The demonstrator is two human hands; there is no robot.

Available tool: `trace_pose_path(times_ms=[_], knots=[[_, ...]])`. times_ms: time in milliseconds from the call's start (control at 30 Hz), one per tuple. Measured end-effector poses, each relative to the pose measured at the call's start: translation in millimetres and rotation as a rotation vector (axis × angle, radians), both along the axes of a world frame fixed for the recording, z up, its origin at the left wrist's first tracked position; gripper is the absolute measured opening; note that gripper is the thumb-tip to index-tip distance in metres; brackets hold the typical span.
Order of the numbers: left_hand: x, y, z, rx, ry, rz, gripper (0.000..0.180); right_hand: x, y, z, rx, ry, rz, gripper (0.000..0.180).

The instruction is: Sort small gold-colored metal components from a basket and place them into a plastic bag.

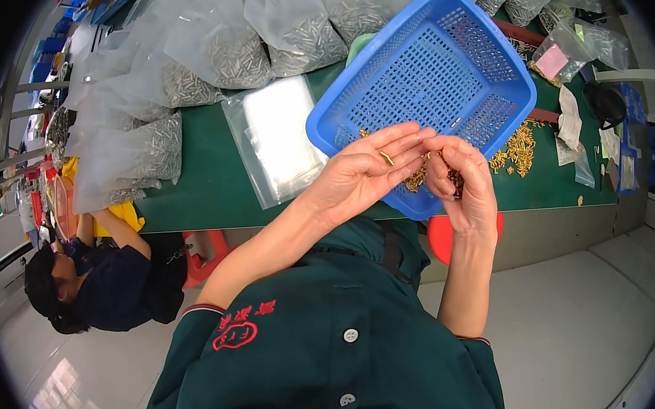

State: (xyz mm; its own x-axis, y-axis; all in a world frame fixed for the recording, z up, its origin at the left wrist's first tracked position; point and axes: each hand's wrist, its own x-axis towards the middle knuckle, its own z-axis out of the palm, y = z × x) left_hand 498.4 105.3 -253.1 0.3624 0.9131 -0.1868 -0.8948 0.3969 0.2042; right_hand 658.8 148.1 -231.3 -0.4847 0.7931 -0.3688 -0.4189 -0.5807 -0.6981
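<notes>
My left hand [366, 159] is held palm up over the near edge of a blue perforated plastic basket [423, 70], fingers stretched out together. A small brass pin-like part [386, 158] is held in it, by the thumb tip. Against its fingertips, my right hand [464, 173] is curled closed, with several small brass parts showing in its fingers. Below and between the hands, more brass parts [415, 182] lie in the basket's near end. The basket sits tilted on the green table; its nearest corner reaches over the table's front edge. My hands hide part of that end.
Right of the basket lies a pile of brass parts [518, 152]. Clear plastic bags [283, 136] lie flat to the left. Bags of grey metal pieces [236, 51] line the table's back and left. Another person [118, 280] sits at far left; a red stool [440, 236] stands below the table.
</notes>
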Motion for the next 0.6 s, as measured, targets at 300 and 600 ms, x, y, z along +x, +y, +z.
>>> trace_pose_path(times_ms=[300,600], knots=[[1,-1,2,0.001,0.013,0.025,0.070,-3,-6,1,0.038,-0.062,0.008,0.016],[4,0,-3,-0.029,-0.186,0.061,0.062,-15,-14,15,0.134,-0.194,0.135,0.020]])
